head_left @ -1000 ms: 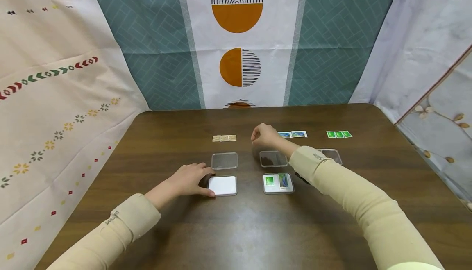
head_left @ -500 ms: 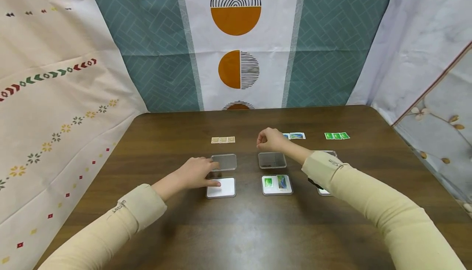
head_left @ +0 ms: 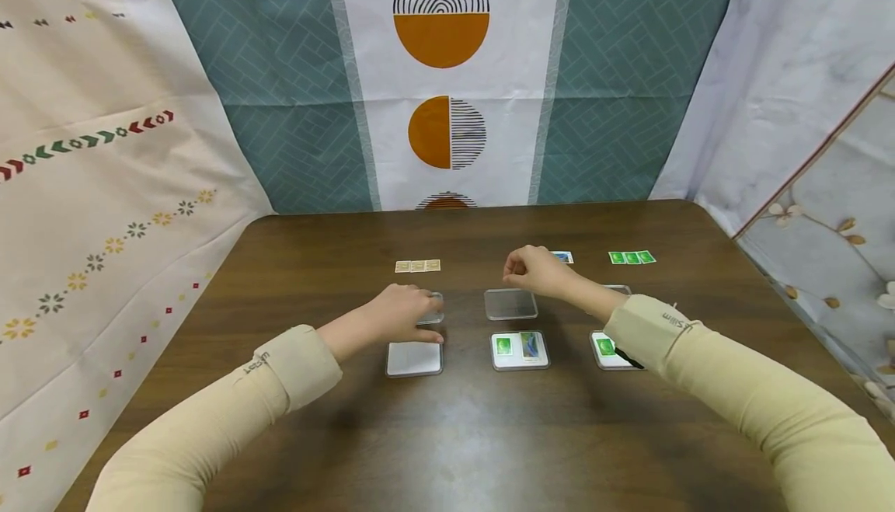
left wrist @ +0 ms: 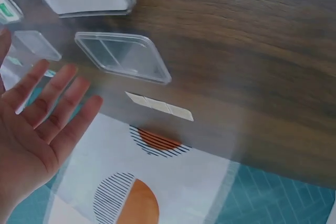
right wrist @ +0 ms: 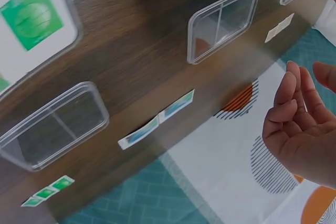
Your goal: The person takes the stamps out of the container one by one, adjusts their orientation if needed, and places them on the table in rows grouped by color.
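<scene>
My left hand [head_left: 400,315] hovers above the left clear case with a blank white card [head_left: 412,360], partly hiding the clear lid [head_left: 437,317] behind it. Its fingers are spread and straight in the left wrist view, holding nothing. My right hand [head_left: 540,273] is over the far edge of the middle clear lid [head_left: 509,306], partly covering the blue stamps [head_left: 563,257]. In the right wrist view its fingers curl loosely, thumb apart, nothing visible between them. The middle case [head_left: 520,363] holds a white card bearing one green and one blue stamp.
Tan stamps [head_left: 417,266] lie at the back left of the brown table [head_left: 447,434], green stamps [head_left: 632,258] at the back right. A right-hand case [head_left: 605,349] with a green stamp is partly under my right sleeve [head_left: 727,372]. Another lid [right wrist: 58,124] lies behind it.
My left hand has moved right and away from me, off the left case's edge. My right hand has shifted right, now in front of some blue stamps. The view has turned slightly.
</scene>
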`<state>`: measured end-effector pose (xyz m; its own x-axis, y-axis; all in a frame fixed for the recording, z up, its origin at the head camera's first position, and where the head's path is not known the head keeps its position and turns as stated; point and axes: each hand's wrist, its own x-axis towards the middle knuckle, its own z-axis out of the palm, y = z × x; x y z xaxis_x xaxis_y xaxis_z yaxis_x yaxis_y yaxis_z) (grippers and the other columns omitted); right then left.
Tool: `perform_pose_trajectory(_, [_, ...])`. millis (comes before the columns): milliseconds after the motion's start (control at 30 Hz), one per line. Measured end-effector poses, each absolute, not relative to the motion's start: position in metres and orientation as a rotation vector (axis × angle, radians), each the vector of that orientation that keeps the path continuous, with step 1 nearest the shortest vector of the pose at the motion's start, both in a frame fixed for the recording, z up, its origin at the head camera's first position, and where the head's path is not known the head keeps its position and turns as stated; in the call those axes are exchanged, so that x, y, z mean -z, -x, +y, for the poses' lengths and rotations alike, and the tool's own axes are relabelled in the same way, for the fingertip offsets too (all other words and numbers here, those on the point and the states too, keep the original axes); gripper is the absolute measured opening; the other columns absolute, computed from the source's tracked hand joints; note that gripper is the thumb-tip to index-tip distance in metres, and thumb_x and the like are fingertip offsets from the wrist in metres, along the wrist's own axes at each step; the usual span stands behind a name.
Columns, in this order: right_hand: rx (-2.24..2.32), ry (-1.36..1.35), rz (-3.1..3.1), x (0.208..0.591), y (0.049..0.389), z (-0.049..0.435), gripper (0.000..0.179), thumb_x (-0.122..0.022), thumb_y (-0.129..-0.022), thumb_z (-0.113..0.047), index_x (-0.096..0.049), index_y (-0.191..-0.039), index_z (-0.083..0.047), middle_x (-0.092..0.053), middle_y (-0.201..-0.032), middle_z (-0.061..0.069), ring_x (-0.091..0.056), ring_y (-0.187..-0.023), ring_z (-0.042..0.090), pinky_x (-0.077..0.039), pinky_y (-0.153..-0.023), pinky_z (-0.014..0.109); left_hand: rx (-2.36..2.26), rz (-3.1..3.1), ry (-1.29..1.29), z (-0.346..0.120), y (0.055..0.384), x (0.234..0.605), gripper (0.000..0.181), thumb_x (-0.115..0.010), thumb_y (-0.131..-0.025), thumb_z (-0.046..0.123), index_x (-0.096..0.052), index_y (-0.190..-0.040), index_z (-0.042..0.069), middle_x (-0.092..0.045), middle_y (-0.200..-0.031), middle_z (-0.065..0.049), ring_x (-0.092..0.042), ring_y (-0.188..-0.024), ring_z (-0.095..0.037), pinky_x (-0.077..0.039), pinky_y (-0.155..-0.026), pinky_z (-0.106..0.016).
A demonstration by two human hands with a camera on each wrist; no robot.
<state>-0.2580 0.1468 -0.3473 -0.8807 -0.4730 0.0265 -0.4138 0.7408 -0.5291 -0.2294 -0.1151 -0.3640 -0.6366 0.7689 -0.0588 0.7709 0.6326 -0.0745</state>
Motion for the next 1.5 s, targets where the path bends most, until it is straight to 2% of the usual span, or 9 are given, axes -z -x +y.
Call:
perform_pose_trajectory(200, [0.823,0.783,2.807,0.346,0.249,0.161,0.007,-0.061,-0.086,-0.006,-0.066,-0.085,-0.001,-0.064,-0.069,0.007,-0.051,-0.059,0.009,-0.041,-0.059,0.024,0.149,2.773,-1.334,-0.095,0.232,0.371,0.044,-0.066,-0.082,0.05,-0.064,-0.103,0.011,-0.063,-0.083,0.0,-0.061,-0.073,-0.016,-0.048,-0.058,-0.032])
perform_pose_trajectory(400, [0.811,0.83,2.806,0.345,0.236,0.169,0.006,-0.061,-0.087,-0.006,-0.066,-0.083,-0.004,-0.063,-0.068,0.006,-0.045,-0.058,0.008,-0.039,-0.058,0.024,0.125,2.755,-1.347,-0.078,0.229,0.378,0.047,-0.065,-0.082,0.051,-0.064,-0.108,0.012,-0.065,-0.088,-0.001,-0.063,-0.076,-0.017,-0.05,-0.064,-0.033])
perform_pose_trajectory(600, [0.823,0.824,2.843,0.347,0.227,0.177,0.005,-0.064,-0.087,-0.008,-0.065,-0.083,-0.005,-0.059,-0.068,0.001,-0.047,-0.062,0.01,-0.04,-0.06,0.024,0.077,2.832,-1.285,-0.059,0.224,0.378,0.048,-0.065,-0.082,0.052,-0.065,-0.108,0.012,-0.068,-0.093,-0.002,-0.065,-0.084,-0.021,-0.052,-0.069,-0.038])
perform_pose_trajectory(767, [0.877,0.776,2.856,0.353,0.218,0.184,0.005,-0.065,-0.087,-0.01,-0.065,-0.085,-0.005,-0.06,-0.071,-0.001,-0.047,-0.062,0.009,-0.04,-0.059,0.023,-0.007,2.913,-1.238,-0.049,0.218,0.381,0.046,-0.065,-0.082,0.052,-0.066,-0.108,0.014,-0.068,-0.101,-0.003,-0.066,-0.091,-0.023,-0.053,-0.069,-0.04])
perform_pose_trajectory(1033, [0.949,0.845,2.855,0.362,0.207,0.188,0.006,-0.066,-0.086,-0.01,-0.065,-0.087,-0.004,-0.062,-0.073,-0.002,-0.047,-0.06,0.006,-0.041,-0.056,0.02,0.018,2.958,-1.209,-0.045,0.21,0.392,0.061,-0.065,-0.076,0.062,-0.065,-0.114,0.014,-0.064,-0.107,-0.002,-0.058,-0.095,-0.02,-0.054,-0.067,-0.034])
perform_pose_trajectory(1300, [0.921,0.898,2.891,0.371,0.204,0.186,0.006,-0.066,-0.086,-0.009,-0.065,-0.085,-0.003,-0.06,-0.069,-0.004,-0.047,-0.059,0.005,-0.042,-0.056,0.02,-0.045,2.943,-1.225,-0.039,0.208,0.404,0.069,-0.069,-0.069,0.066,-0.063,-0.116,0.017,-0.061,-0.099,0.001,-0.056,-0.087,-0.017,-0.048,-0.06,-0.03])
perform_pose_trajectory(1500, [0.946,0.98,2.87,0.381,0.203,0.178,0.006,-0.068,-0.084,-0.009,-0.064,-0.085,-0.005,-0.06,-0.069,-0.004,-0.048,-0.061,0.002,-0.043,-0.056,0.02,-0.042,2.946,-1.168,-0.038,0.203,0.411,0.077,-0.069,-0.066,0.068,-0.062,-0.121,0.015,-0.062,-0.105,0.0,-0.059,-0.092,-0.019,-0.052,-0.065,-0.033])
